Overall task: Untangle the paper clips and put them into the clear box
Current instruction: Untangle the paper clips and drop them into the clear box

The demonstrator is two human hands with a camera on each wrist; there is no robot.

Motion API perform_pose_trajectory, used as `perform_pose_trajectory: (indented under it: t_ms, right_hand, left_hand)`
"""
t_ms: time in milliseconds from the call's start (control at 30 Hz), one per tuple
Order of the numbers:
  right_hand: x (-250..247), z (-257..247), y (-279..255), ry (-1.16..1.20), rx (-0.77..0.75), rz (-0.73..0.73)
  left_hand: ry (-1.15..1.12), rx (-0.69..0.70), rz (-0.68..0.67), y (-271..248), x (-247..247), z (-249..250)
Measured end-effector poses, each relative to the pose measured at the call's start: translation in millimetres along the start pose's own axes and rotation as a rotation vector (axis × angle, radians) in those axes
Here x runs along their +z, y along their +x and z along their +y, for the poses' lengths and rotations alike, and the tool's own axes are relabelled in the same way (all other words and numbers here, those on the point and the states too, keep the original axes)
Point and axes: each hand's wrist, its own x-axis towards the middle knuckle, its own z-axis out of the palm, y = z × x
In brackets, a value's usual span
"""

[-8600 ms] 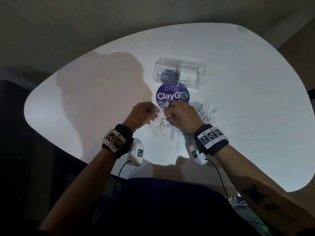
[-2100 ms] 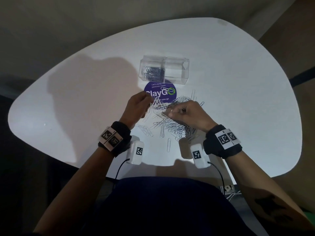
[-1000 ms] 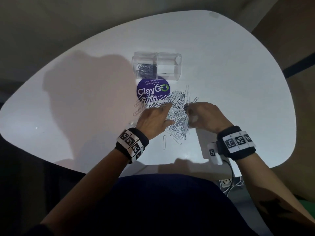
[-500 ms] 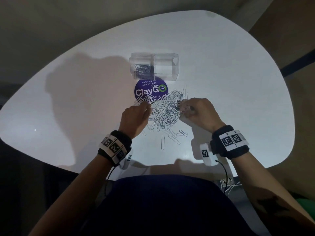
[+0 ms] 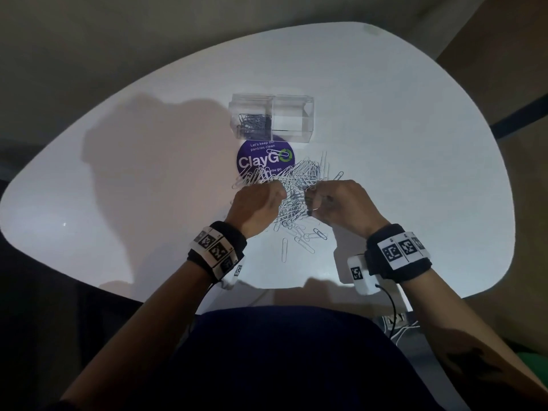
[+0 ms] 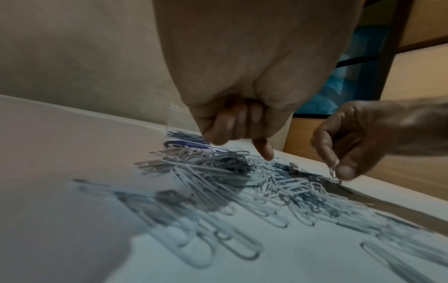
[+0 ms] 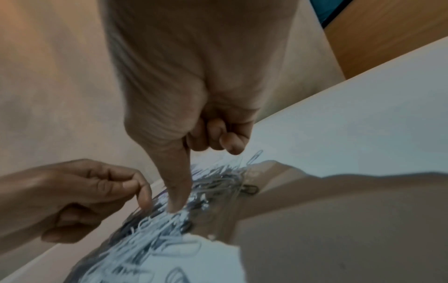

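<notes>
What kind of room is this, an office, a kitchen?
Probably an office pantry or break room, though not certainly. A round sticker on the white table reads "Let's keep our pantries clean". Beside it lie a heap of paper clips and a clear box.

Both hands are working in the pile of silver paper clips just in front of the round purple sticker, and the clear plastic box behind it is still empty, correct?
Not quite: the clear plastic box is not empty. The head view shows paper clips already in its left part. The rest holds: the left hand and right hand are at the pile of silver paper clips before the round purple sticker.
</notes>
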Motion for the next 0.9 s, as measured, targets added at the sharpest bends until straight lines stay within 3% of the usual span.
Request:
perform_pose_trajectory:
  t_ms: [133,267,367,467,600,767,900]
  right_hand:
    - [-10,8,1,0.085,0.02,-0.039]
    - [-19,7,-4,0.042,0.027,-0.041]
    - [-19,4,-15,-0.05,-0.006,-0.156]
    - [-6,0,-23,-0.163,-0.053,-0.21]
    - [10,0,-22,-0.196,-0.066,-0.168]
    - [11,10,-18,0.016,-0.019,-0.144]
    - [-1,4,-22,0.505,0.174,-0.081]
  left_hand:
    - [0.021,0.084,0.123,5,2,15]
    - [0.108,0.144,0.135,12,8,20]
    - [0.133,0.143,0.137,16,12,22]
    - [0.085,0.101,0.151,18,13,20]
    - [-0.063,-0.041,0.091,15,0,16]
    - [-0.324,-0.086,0.04,7,-16,2]
    - [-0.797,-0.26,-0.16,0,-22,-13]
